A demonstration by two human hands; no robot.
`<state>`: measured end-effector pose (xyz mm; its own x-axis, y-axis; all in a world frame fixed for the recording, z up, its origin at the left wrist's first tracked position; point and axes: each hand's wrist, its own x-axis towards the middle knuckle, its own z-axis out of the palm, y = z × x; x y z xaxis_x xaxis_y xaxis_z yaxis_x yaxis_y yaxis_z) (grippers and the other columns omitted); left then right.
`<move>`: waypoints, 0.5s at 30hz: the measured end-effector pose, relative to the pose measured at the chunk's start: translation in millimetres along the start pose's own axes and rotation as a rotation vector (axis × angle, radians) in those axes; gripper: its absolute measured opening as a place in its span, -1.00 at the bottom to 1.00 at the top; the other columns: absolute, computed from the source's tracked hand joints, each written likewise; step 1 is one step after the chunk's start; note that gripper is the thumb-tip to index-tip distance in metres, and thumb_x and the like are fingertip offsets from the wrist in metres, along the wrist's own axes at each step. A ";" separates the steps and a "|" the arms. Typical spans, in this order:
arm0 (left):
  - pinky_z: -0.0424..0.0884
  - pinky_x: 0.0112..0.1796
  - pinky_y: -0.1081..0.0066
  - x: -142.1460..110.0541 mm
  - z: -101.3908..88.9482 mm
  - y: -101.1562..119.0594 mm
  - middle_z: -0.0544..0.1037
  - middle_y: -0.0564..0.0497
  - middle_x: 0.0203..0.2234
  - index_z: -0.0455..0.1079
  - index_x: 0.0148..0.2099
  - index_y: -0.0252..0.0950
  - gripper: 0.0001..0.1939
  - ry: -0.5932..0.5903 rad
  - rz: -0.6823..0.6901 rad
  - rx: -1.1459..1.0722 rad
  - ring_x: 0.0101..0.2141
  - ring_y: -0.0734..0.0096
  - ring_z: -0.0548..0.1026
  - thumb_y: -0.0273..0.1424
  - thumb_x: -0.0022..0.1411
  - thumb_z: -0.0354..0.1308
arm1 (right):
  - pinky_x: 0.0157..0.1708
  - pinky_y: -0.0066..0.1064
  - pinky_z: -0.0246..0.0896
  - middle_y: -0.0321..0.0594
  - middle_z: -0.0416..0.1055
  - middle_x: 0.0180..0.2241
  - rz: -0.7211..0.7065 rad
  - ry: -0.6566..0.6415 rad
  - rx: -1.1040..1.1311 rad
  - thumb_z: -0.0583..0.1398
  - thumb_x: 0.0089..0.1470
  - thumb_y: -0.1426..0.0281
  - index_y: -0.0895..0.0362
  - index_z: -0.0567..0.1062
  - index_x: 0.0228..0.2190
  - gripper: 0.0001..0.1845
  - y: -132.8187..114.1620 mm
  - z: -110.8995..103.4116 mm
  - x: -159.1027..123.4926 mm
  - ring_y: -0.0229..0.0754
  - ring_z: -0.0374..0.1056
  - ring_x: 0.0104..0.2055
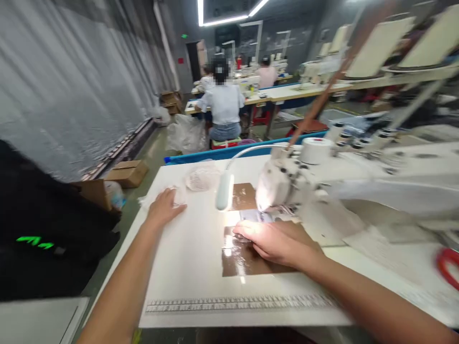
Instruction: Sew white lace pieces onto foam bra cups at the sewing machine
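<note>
At the table's left edge, my left hand [165,208] rests with thumb and fingers apart on a piece of thin white fabric [178,196]. A second whitish, lacy piece [202,177] lies just beyond it. My right hand [274,241] is beside the sewing machine head [274,184], low over a shiny brown patch [238,260] on the table. Its fingers are bent and pressed together, and what they hold, if anything, is hidden. A small pale piece [256,216] lies under the machine's needle area, just beyond those fingers. Blur hides the detail there.
A lit lamp [224,191] on a bent neck stands left of the machine. A measuring tape strip [229,304] runs along the front edge. Red scissor handles [448,267] are at far right, a white thread cone [316,150] behind. Co-workers [224,102] sit further off.
</note>
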<state>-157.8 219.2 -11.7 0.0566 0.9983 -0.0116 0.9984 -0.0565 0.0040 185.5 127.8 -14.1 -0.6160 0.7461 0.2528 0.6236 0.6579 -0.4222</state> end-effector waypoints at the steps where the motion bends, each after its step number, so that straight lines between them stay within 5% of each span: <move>1: 0.12 0.17 0.14 -1.6 -1.9 0.2 0.08 -0.24 0.28 0.03 0.28 -0.38 -0.22 -0.004 0.033 0.003 0.25 -0.03 0.09 0.01 0.18 0.01 | -0.19 -0.37 0.31 -0.26 0.52 -0.21 0.047 0.002 -0.014 0.10 0.00 0.47 -0.03 0.52 -0.26 -0.72 0.4 -12.0 -22.9 -0.16 0.41 -0.16; 6: 0.14 0.16 0.00 -30.3 -8.5 19.3 0.05 -0.24 0.28 0.05 0.28 -0.36 -0.27 0.172 0.069 -0.050 0.25 -0.09 0.08 -0.01 0.22 -0.04 | -0.22 -0.31 0.30 -0.11 0.47 -0.18 0.504 0.299 -0.217 0.06 0.13 0.33 0.09 0.47 -0.18 -0.73 33.9 -61.2 -142.6 -0.09 0.41 -0.15; 8: 0.21 0.13 0.03 -52.6 -11.3 42.0 0.11 -0.20 0.27 0.10 0.27 -0.33 -0.31 0.141 0.124 -0.202 0.24 -0.05 0.10 -0.03 0.22 -0.03 | -0.30 -0.28 0.29 0.01 0.39 -0.02 0.751 0.353 -0.396 0.09 0.12 0.21 0.15 0.42 -0.06 -0.59 53.1 -72.1 -182.7 0.00 0.40 -0.13; 11: 0.38 0.00 0.13 -87.0 -16.5 96.0 0.20 -0.04 0.23 0.21 0.21 -0.15 -0.40 -0.050 0.178 -0.539 0.19 0.01 0.22 -0.04 0.18 0.06 | -0.44 -0.30 0.21 0.03 0.43 -0.07 0.905 0.205 -0.465 0.05 0.12 0.26 0.18 0.46 -0.11 -0.62 73.0 -79.1 -216.6 0.01 0.43 -0.24; 15: 0.27 0.11 0.17 -123.5 -18.5 187.9 0.42 -0.10 0.08 0.39 0.07 -0.22 -0.51 -0.437 0.281 -1.111 0.09 0.11 0.36 -0.10 0.15 0.18 | -0.42 -0.35 0.16 -0.09 0.52 -0.27 0.851 0.177 -0.386 0.04 0.09 0.34 0.14 0.50 -0.26 -0.72 63.1 -74.6 -219.3 -0.04 0.43 -0.28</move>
<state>22.8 85.5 9.0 0.4792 0.8530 -0.2067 0.4177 -0.0145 0.9085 395.9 13.2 -31.3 0.1806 0.9743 0.1345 0.9647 -0.1489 -0.2170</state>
